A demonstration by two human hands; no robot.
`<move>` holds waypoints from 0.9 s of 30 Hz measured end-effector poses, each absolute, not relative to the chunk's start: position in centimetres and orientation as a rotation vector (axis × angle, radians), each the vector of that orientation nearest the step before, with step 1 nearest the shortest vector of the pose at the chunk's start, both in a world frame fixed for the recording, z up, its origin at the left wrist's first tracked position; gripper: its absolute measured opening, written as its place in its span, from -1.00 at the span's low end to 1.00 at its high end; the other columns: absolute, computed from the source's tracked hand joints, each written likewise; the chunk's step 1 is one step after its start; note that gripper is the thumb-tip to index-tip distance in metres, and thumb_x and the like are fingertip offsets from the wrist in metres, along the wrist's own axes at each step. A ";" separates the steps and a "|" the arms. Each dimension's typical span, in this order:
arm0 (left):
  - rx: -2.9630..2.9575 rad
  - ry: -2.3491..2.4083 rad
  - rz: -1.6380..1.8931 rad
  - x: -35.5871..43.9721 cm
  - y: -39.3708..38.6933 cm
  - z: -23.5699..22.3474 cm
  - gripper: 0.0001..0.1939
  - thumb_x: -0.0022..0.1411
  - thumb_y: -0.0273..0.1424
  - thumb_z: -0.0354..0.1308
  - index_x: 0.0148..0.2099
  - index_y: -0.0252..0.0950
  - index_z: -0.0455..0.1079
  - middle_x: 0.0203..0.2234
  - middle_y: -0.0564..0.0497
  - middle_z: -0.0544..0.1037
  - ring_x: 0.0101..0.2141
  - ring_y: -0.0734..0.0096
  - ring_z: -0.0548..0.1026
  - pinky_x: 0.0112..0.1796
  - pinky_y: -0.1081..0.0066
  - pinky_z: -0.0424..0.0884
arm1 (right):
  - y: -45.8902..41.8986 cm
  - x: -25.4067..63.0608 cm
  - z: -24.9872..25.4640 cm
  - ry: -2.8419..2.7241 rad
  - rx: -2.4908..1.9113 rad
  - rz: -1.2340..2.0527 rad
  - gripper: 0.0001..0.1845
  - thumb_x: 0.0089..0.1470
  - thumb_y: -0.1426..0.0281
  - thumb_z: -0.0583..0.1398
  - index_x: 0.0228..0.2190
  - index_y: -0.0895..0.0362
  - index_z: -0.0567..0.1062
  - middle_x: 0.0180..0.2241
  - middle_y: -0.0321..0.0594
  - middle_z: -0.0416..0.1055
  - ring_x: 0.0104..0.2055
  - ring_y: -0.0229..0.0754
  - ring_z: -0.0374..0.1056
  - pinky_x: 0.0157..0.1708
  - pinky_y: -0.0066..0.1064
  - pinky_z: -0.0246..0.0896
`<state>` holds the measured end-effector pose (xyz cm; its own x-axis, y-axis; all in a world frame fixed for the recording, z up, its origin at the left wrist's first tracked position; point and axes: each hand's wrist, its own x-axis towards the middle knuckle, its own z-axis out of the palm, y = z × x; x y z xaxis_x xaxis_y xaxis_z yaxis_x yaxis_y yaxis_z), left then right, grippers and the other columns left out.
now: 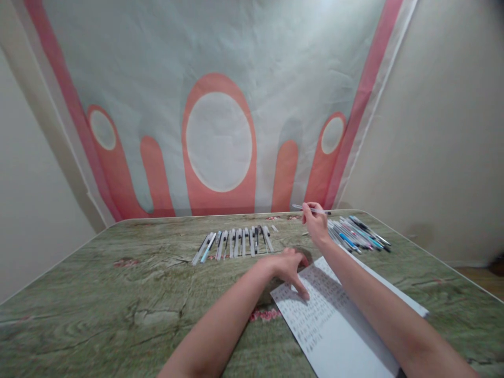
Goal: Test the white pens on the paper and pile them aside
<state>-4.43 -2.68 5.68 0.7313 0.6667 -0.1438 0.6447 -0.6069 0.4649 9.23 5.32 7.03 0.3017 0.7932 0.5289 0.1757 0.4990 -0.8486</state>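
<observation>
Holding one pen (319,211) between thumb and fingers, the right hand (314,221) has a narrow pinch on it, near the table's far edge, left of the pen pile (356,233). The held pen's long axis runs sideways, nearly level across the view; its pale, narrow end points left and slightly up, its dark end right. The left hand (292,266) grips nothing: its fingers are spread, the thumb over the written upper part of the paper (338,336), the other fingers past its upper-left edge.

Two hands and one held pen show. About ten or more pens lie side by side in the pen row (236,244), too close to count exactly; most slant or stand lengthwise away from the person. The pile has well over a dozen, overlapping, mostly slanting from upper left to lower right. The paper also slants, and its right edge passes under the right forearm.

The table (118,299) has a pale far edge, just beyond the held pen. Wood-patterned surface shows between row and pile, and left of the left forearm. Behind stands a printed banner (219,142).
</observation>
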 end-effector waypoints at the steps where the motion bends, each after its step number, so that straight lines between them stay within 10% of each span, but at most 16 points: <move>1: 2.466 1.007 0.078 -4.4 -2.6 5.4 -0.06 -0.54 0.08 0.25 -0.04 -0.21 0.23 -0.10 -0.08 0.26 -0.07 0.08 0.21 -0.11 0.24 0.22 | 5.3 9.3 7.2 -1.205 -0.982 0.518 -0.65 -0.03 0.09 0.08 -0.39 0.13 0.32 -0.70 -0.43 0.20 -0.67 -0.37 0.12 -0.67 -0.56 0.05; 11: 2.545 0.967 0.293 -5.2 -1.1 4.3 -0.19 -0.46 0.06 0.26 -0.10 -0.22 0.31 -0.20 -0.06 0.32 -0.13 0.13 0.25 -0.11 0.29 0.17 | 3.2 9.5 9.9 -1.289 -0.829 0.785 -0.57 0.01 0.06 0.00 -0.30 0.13 0.41 -0.44 -0.23 0.39 -0.52 -0.32 0.26 -0.66 -0.52 0.12; 18: 2.616 1.000 0.438 -5.8 0.0 3.3 -0.26 -0.40 0.05 0.25 -0.11 -0.16 0.32 -0.19 -0.03 0.30 -0.12 0.15 0.20 -0.08 0.23 0.11 | -4.8 10.9 6.5 -1.479 -0.993 1.064 -0.75 -0.03 0.19 0.13 -0.47 0.13 0.28 -0.69 -0.43 0.20 -0.65 -0.38 0.11 -0.62 -0.52 0.03; 27: 2.617 1.080 0.543 -6.1 0.5 2.9 -0.33 -0.36 0.07 0.23 -0.17 -0.16 0.35 -0.14 -0.04 0.27 -0.07 0.15 0.14 -0.04 0.21 0.07 | -11.7 13.5 2.8 -1.827 -1.169 1.115 -0.84 0.01 0.30 0.08 -0.48 0.14 0.30 -0.56 -0.36 0.23 -0.51 -0.32 0.14 -0.53 -0.49 0.02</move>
<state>-6.14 0.50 2.92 0.6543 0.7172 0.2400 0.6206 -0.6905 0.3715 13.55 -11.68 2.80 -0.3576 0.9287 0.0983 0.3374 0.2266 -0.9137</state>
